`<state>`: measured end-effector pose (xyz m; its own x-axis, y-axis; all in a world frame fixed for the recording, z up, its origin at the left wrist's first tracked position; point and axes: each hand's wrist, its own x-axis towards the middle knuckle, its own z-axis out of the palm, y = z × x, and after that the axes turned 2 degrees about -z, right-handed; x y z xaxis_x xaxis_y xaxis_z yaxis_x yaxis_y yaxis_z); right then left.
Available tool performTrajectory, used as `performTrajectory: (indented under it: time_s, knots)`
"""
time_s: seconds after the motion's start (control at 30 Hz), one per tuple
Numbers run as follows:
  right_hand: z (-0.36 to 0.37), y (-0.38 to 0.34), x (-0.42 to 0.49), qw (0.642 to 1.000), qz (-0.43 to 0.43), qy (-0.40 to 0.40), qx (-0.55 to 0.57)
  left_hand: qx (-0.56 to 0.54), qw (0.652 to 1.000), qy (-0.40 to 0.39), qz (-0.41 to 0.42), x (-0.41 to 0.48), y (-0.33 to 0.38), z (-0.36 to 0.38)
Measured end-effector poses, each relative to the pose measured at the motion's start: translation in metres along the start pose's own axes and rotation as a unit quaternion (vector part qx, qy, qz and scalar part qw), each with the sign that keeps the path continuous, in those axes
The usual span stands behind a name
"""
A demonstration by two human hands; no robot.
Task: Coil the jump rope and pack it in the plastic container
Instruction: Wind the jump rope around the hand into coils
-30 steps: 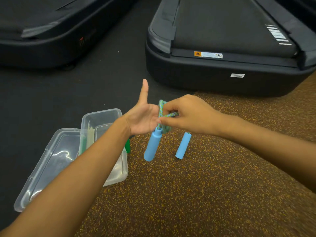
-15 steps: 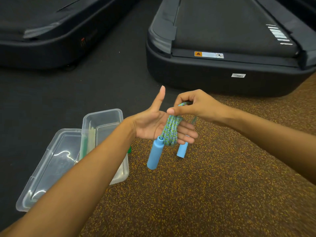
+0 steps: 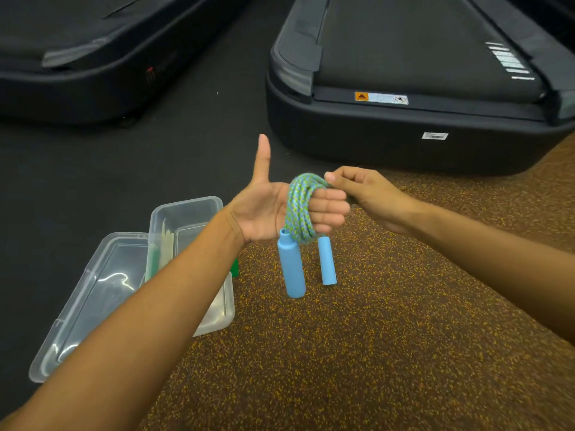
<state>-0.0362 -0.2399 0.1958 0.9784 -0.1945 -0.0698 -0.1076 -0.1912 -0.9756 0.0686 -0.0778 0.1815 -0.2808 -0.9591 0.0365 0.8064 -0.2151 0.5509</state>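
Note:
The jump rope (image 3: 298, 206) is a blue-and-green braided cord coiled in several loops around the fingers of my left hand (image 3: 264, 209), whose thumb points up. Two light blue handles hang below the coil, one nearer (image 3: 291, 265) and one behind it (image 3: 327, 263). My right hand (image 3: 364, 194) pinches the top of the coil between thumb and fingers. The clear plastic container (image 3: 186, 213) lies open on the floor at lower left, partly hidden by my left forearm.
The container's clear lid (image 3: 90, 293) lies beside it on the left. Something green and white stands inside the container (image 3: 160, 253). Two black treadmills sit ahead, one at right (image 3: 404, 88), one at upper left (image 3: 77, 57). Brown speckled rubber floor (image 3: 373, 353) spreads below.
My left hand turned thumb-up and its fingers curled over the coil. My right hand laid another loop across the top and holds it there. The handles hang lower.

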Motion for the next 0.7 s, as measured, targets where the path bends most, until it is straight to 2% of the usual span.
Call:
performTrajectory:
  time_s: [0.13,0.23,0.43,0.6,0.7]
  knots:
    - [0.001,0.014,-0.003,1.000,0.022,-0.017,0.005,-0.063,0.992,-0.044,0.097,-0.006,0.010,-0.001]
    - [0.002,0.019,-0.008,0.998,0.037,-0.051,-0.023,-0.067,0.985,-0.045,0.155,-0.012,0.016,-0.002]
    - [0.011,0.019,-0.014,0.991,0.064,-0.107,-0.054,-0.067,0.971,0.009,0.231,-0.016,0.019,-0.002]
    - [0.030,0.021,-0.021,0.978,0.072,-0.169,-0.098,-0.056,0.956,0.098,0.271,-0.014,0.017,0.000]
    - [0.037,0.019,-0.023,0.971,0.054,-0.173,-0.155,-0.058,0.950,0.141,0.274,-0.012,0.017,0.003]
